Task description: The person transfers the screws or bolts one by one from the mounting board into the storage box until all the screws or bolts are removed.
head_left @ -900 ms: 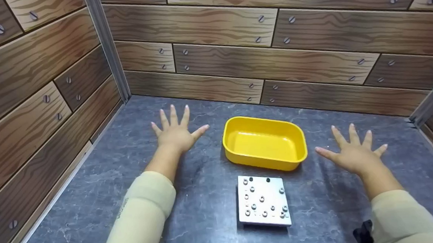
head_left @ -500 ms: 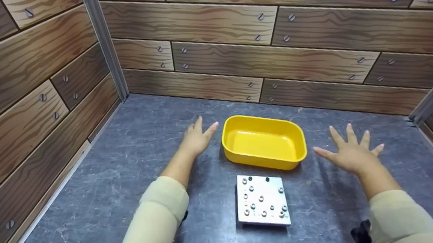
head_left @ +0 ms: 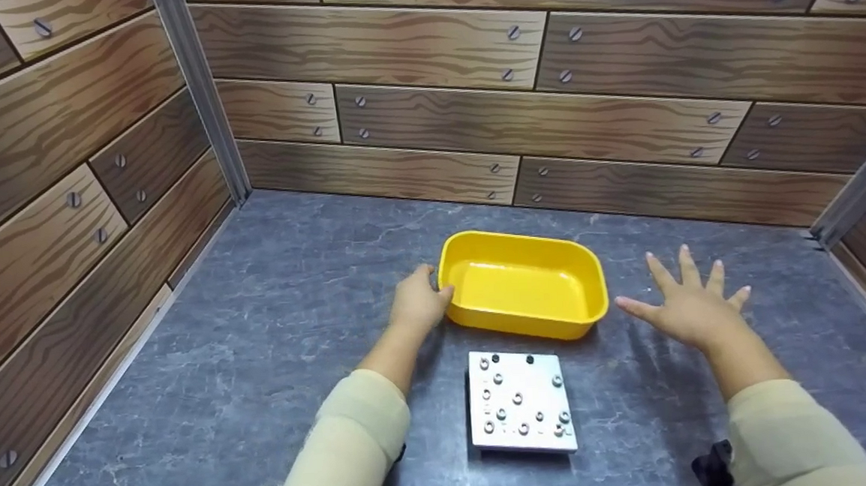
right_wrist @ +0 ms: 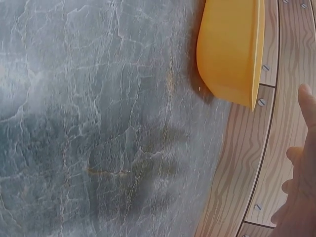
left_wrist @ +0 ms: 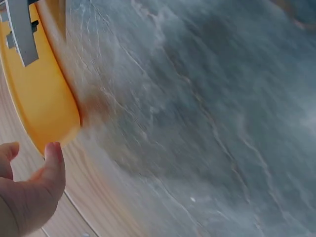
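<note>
My left hand [head_left: 419, 300] is at the left end of a yellow plastic basin [head_left: 529, 331], thumb overlapping the near-left corner and fingers beside the rim. In the left wrist view, thumb and finger of the left hand [left_wrist: 37, 192] stand apart with a gap between them, right by the end of the basin [left_wrist: 42, 94]. My right hand [head_left: 697, 313] hovers with spread fingers to the right of the basin, holding nothing. The right wrist view has the right hand [right_wrist: 301, 192] at its edge, apart from the basin [right_wrist: 229, 49].
A square metal block [head_left: 522, 403] set with several screws lies in front of the basin; its edge [left_wrist: 24, 39] enters the left wrist view. Wood-patterned walls [head_left: 395, 110] close off the back and sides of the grey marbled tabletop [head_left: 210, 407].
My left hand has moved right and toward me, from spread-fingered left of the basin to its left end, fingers bending. The right hand stays spread, nearly in place.
</note>
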`<state>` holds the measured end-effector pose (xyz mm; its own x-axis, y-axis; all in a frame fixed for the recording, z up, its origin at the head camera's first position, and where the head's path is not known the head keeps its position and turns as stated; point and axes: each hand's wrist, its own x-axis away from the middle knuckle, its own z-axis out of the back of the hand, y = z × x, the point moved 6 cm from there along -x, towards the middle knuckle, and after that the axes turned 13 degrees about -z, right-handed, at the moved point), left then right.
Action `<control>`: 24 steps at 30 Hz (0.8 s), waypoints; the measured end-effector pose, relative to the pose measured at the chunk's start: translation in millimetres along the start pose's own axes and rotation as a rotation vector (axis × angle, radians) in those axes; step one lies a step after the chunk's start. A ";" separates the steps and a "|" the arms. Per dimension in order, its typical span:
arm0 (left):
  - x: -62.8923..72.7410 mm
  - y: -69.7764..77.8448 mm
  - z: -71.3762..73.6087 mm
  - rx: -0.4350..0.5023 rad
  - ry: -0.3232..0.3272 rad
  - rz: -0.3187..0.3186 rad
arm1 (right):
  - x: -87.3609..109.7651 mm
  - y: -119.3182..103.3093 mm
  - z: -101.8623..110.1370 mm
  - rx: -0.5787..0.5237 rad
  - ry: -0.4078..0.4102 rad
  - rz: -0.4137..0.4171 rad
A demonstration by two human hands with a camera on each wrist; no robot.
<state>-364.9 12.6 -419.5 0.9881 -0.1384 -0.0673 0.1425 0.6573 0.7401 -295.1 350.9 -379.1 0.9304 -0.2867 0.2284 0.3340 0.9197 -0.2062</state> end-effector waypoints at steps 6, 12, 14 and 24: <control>-3.1 5.0 -3.5 -0.067 0.020 -0.012 | 0.8 0.9 -3.1 0.006 -0.008 -0.002; -0.6 1.6 -3.2 -0.036 0.046 0.016 | 0.7 3.4 -5.8 0.012 -0.023 -0.006; -0.4 -1.3 -4.6 0.014 0.042 0.043 | 0.5 4.2 -6.5 0.010 -0.030 -0.011; -2.2 -10.4 -13.3 0.377 0.050 0.160 | 1.6 2.6 -6.0 0.000 -0.029 0.000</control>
<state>-367.8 15.9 -436.0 0.9990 -0.0142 0.0430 -0.0353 0.3492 0.9364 -291.9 351.2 -385.0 0.9255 -0.2791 0.2561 0.3344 0.9197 -0.2059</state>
